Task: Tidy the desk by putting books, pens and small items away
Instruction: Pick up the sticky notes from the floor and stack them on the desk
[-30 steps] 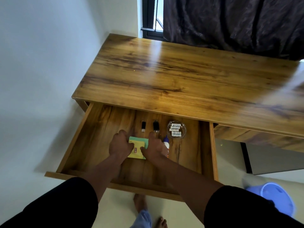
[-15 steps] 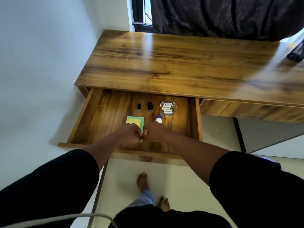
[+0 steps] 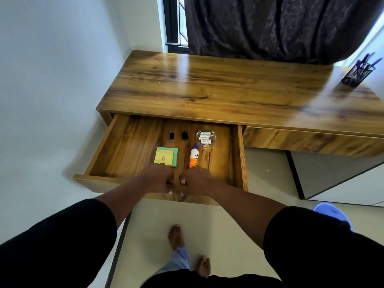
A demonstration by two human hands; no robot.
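I have both hands side by side on the drawer's front edge [image 3: 124,179], the left hand [image 3: 159,179] and the right hand [image 3: 197,180] each curled over that edge with fingers hooked on it. Just beyond the left hand lies the yellow-and-green note pad [image 3: 166,156], and just beyond the right hand the glue bottle [image 3: 194,155] points away from me. Farther past them sit two small black items [image 3: 178,136] and a glass dish of batteries [image 3: 205,138], with a pen holder [image 3: 357,74] far off on the desk [image 3: 228,90] to the right.
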